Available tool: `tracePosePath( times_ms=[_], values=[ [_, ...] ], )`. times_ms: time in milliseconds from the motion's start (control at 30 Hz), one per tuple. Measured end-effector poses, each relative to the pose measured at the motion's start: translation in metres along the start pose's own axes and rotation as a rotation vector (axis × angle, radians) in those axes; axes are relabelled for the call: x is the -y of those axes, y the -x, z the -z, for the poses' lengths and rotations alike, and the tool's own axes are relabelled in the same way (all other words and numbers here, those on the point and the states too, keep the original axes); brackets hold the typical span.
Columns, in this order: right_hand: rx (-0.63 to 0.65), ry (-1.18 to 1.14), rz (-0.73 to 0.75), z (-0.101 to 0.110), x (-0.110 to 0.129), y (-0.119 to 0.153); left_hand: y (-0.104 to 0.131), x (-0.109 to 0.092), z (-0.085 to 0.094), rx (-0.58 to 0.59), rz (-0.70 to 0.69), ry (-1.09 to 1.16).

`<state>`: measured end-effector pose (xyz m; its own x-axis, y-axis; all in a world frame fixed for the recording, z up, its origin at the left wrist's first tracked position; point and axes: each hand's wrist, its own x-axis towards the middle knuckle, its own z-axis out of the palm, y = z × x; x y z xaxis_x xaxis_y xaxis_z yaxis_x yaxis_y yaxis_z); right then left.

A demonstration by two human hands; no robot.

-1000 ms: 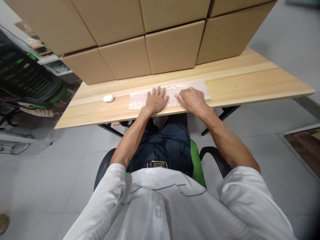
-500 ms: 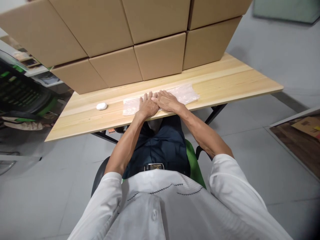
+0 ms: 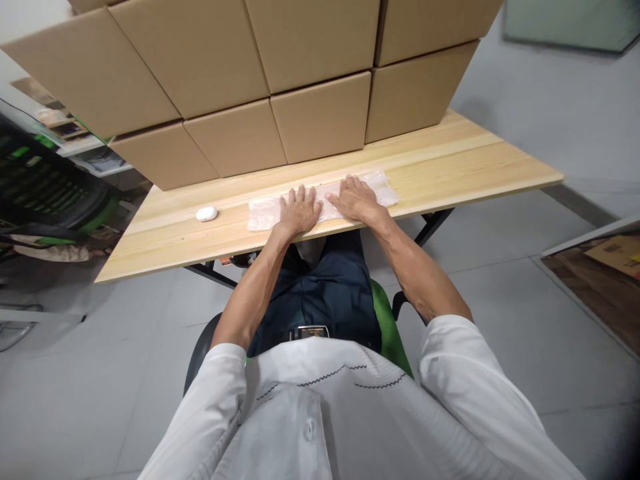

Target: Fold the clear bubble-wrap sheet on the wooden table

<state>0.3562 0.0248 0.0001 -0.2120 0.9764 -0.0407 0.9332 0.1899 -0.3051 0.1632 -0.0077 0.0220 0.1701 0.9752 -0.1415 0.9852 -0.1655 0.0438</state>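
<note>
A thin, pale pinkish, translucent plastic sheet or bag [image 3: 265,215] lies flat along the front of the wooden table [image 3: 465,160]. My left hand [image 3: 300,212] rests palm down on its middle, fingers spread. To the right of it, my right hand [image 3: 356,199] presses flat on the same plastic with its thumb pointing left. A strip of the plastic shows between the two hands, and its ends reach out past both of them. Whether it is one layer or folded, I cannot tell.
Cardboard boxes [image 3: 325,117] stand stacked along the table's back. A small white rounded case [image 3: 207,213] lies left of the plastic. A green and black chair [image 3: 393,333] is under me. At the far left stands a dark mesh basket or chair back [image 3: 45,180].
My right hand has slid right along the plastic, away from my left hand, which it was touching. My left hand has stayed nearly in place.
</note>
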Motion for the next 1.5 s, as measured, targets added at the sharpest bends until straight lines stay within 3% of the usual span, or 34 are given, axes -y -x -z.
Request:
tracePosePath(
  times_ms=[333, 633, 1067, 1367, 1500],
  values=[
    [-0.039, 0.010, -0.090, -0.006, -0.031, -0.001, -0.001, 0.000, 0.000, 0.010, 0.031, 0.023],
    [-0.046, 0.063, -0.131, 0.001, -0.029, 0.012, 0.002, 0.010, -0.004, -0.003, 0.159, 0.041],
    [-0.086, 0.036, -0.076, -0.011, -0.046, 0.011, 0.016, 0.042, -0.003, -0.034, 0.276, 0.006],
    [-0.076, 0.019, -0.050, -0.008, -0.050, 0.014, 0.018, 0.085, -0.010, -0.079, 0.260, -0.009],
    [-0.068, 0.005, -0.052, -0.009, -0.060, 0.011, 0.019, 0.096, -0.013, -0.076, 0.248, -0.031]
  ],
)
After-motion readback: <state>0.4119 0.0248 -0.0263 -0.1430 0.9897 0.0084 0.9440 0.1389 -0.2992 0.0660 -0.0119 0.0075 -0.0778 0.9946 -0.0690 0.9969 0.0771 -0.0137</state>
